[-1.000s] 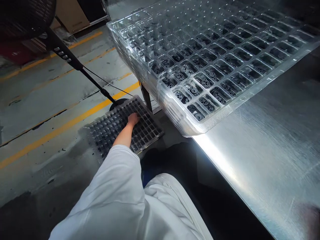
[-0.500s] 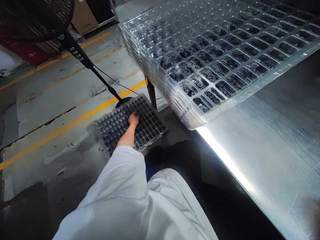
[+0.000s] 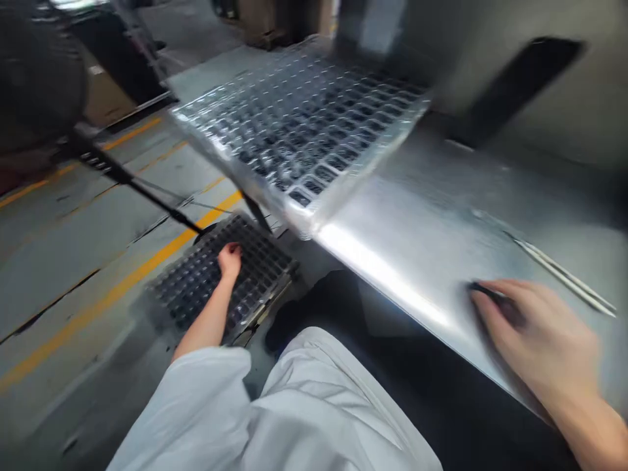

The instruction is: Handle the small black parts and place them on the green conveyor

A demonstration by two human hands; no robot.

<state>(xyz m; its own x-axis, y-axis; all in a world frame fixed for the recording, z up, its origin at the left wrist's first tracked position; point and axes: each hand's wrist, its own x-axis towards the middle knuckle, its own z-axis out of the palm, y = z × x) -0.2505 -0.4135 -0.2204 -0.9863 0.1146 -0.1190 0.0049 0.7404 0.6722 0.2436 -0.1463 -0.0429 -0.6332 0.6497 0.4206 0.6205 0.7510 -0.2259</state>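
Note:
My left hand (image 3: 229, 258) is low beside the table, above a clear plastic tray (image 3: 262, 304) with many compartments holding dark parts. Its fingers are curled together; whatever they hold is too small to make out. On the right, my right hand (image 3: 544, 333) rests over the metal table (image 3: 407, 245). Thumb and forefinger pinch a small black part (image 3: 483, 288), blurred by motion. A stack of clear compartment trays (image 3: 338, 190) with dark parts inside stands on the table's left end.
A pair of thin pale sticks or tweezers (image 3: 564, 275) lies beyond my right hand. A black fan stand (image 3: 132, 186) rises from the floor at the left. At the back, a dark bar-shaped object (image 3: 523, 91) slants by the wall. Yellow lines (image 3: 147, 265) mark the floor.
The view has swung right, bringing my right hand with the small black part fully into sight. My left hand remains over the low tray, its fingers drawn together.

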